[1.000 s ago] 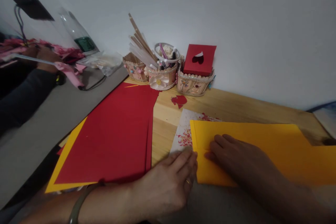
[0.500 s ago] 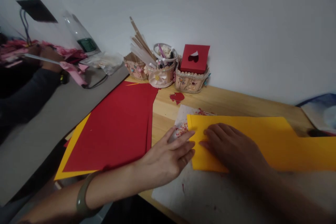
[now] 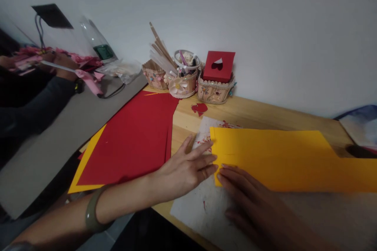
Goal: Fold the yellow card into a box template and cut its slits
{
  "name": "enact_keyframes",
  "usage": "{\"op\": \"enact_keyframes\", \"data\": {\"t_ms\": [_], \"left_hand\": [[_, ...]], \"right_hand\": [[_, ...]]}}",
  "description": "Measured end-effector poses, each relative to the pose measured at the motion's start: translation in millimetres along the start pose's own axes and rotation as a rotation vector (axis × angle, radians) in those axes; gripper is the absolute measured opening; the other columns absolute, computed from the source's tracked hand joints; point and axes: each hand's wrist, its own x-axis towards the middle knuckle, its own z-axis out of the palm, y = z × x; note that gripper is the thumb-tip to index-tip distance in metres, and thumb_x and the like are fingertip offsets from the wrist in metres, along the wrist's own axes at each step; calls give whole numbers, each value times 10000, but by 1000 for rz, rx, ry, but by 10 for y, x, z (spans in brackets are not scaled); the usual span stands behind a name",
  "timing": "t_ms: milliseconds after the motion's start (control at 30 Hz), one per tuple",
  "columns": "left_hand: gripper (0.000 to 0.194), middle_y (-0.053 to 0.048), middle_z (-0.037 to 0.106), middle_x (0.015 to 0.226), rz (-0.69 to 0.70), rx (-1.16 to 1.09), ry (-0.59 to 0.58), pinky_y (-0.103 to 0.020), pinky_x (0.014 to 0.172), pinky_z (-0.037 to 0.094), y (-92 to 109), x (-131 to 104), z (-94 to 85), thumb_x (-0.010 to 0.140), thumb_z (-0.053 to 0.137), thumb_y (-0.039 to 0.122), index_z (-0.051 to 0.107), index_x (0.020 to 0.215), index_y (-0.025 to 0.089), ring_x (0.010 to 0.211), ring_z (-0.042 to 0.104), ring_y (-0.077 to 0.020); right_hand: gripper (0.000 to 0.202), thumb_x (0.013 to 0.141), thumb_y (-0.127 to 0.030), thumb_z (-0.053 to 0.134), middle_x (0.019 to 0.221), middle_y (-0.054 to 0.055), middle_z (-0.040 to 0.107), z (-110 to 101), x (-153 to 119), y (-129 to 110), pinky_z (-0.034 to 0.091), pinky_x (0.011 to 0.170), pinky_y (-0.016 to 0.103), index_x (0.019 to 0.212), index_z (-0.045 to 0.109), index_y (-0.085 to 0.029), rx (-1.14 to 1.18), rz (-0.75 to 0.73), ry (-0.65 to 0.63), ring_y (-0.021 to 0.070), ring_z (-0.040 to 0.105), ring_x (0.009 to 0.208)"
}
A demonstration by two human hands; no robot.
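A long sheet of yellow paper [image 3: 282, 153] lies over a whitish mat [image 3: 194, 208] on the wooden table. Along its left end runs a narrow crease or fold. My left hand [image 3: 187, 168] rests there with fingers spread, its fingertips touching the yellow edge. Close beside them, my right hand [image 3: 250, 200] lies with its fingers stretched out on the lower left corner of the sheet. Nothing is gripped in either hand. Small red scraps [image 3: 203, 141] are scattered on the mat by the paper's end.
Red sheets [image 3: 132, 141] over yellow ones lie on the left. Decorated baskets stand by the wall, one with sticks and pens [image 3: 181, 86], one with a red box [image 3: 219, 66]. A red cutout [image 3: 199, 108] lies before them. Another person's hand [image 3: 66, 64] works with pink material at far left.
My right hand has slid down along the left end of the yellow paper toward its lower corner. My left hand stays at the edge. The view has shifted slightly.
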Motion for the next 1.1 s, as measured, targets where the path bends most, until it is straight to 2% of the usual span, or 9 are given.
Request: {"op": "enact_keyframes", "data": {"t_ms": [167, 300, 400, 633, 700, 833, 967, 1100], "left_hand": [[285, -75, 493, 1348, -28, 29, -36, -636, 1044, 216, -1, -15, 18, 957, 414, 201, 558, 1203, 222, 1380, 207, -311], [271, -109, 478, 1314, -69, 5, -39, -653, 999, 261, -29, -8, 38, 938, 459, 237, 582, 1176, 283, 1360, 234, -335], [272, -87, 487, 1287, -84, -23, -37, -643, 1000, 264, -59, -7, 60, 938, 461, 258, 583, 1174, 315, 1349, 242, -331], [250, -53, 533, 1260, -30, -28, -30, -584, 1042, 237, -89, 29, 33, 955, 430, 252, 604, 1133, 268, 1339, 268, -291], [258, -56, 554, 1240, 8, -11, -29, -577, 1048, 236, -92, 49, 6, 961, 411, 225, 613, 1120, 240, 1342, 263, -293], [278, -55, 583, 1208, 55, 18, -8, -569, 1057, 237, -101, 66, -11, 967, 384, 190, 618, 1116, 214, 1335, 287, -287], [254, -40, 579, 1232, 38, 12, 2, -542, 1087, 215, -93, 60, 11, 960, 414, 203, 609, 1123, 220, 1358, 272, -260], [242, -34, 609, 1196, 23, -18, 8, -496, 1117, 187, -65, 65, 11, 963, 409, 202, 623, 1074, 192, 1360, 287, -216]], "right_hand": [[589, 796, -256, 567, 1298, 203, 542, -44, -37, -8, 521, 906, 461, 1331, 423, -54, 15, 16, -85, 308, 504, 1202], [590, 790, -244, 554, 1302, 206, 534, -54, -39, -15, 527, 891, 472, 1331, 411, -57, 22, 17, -119, 309, 514, 1192], [586, 787, -240, 552, 1302, 213, 529, -51, -31, -17, 521, 893, 489, 1325, 415, -53, 39, 16, -137, 315, 502, 1202], [613, 772, -220, 592, 1319, 214, 512, -6, -21, -5, 489, 931, 496, 1335, 412, -58, 90, 26, -127, 324, 453, 1242], [715, 748, -261, 643, 1343, 213, 490, 11, -37, 3, 467, 954, 500, 1377, 361, -71, 133, 40, -127, 333, 429, 1258], [939, 704, -449, 702, 1403, 218, 419, 38, -85, 18, 423, 987, 513, 1448, 236, -119, 225, 35, -149, 347, 367, 1302], [999, 662, -485, 733, 1435, 197, 385, 58, -123, 27, 377, 1011, 536, 1466, 218, -193, 194, 52, -166, 344, 289, 1349], [1005, 610, -593, 724, 1485, 175, 313, 62, -145, 36, 343, 1000, 600, 1451, 271, -280, 169, -8, -186, 378, 203, 1374]]}}
